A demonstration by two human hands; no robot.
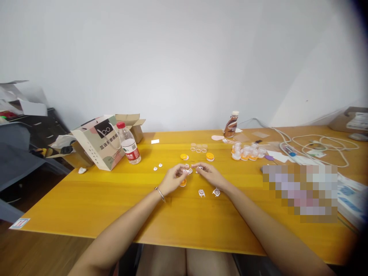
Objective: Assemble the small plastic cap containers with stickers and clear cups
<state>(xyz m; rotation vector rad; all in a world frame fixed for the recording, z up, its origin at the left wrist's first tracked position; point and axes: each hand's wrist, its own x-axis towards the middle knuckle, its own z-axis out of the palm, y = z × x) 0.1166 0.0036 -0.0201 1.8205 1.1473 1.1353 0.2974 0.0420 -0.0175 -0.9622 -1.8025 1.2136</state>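
My left hand (172,179) is closed on a small white openwork plastic piece (188,171), held between thumb and fingers. Close beside it, my right hand (210,175) has its fingers bent around another small white plastic piece (199,168); its exact shape is partly hidden. An orange-and-white round part (183,183) lies just under my left hand. Nearer to me are two white spoked pieces, one in the middle (201,193) and one below my right wrist (216,192). Beyond my hands sit two more orange round parts, a left one (184,156) and a right one (210,156).
Clear rings (198,148) stand behind the orange parts. Two white knobs (155,168) lie left. A water bottle (130,147) and paper bag (100,143) stand farther left. Right are clustered clear-topped parts (248,151), a brown bottle (231,124) and cables (324,142).
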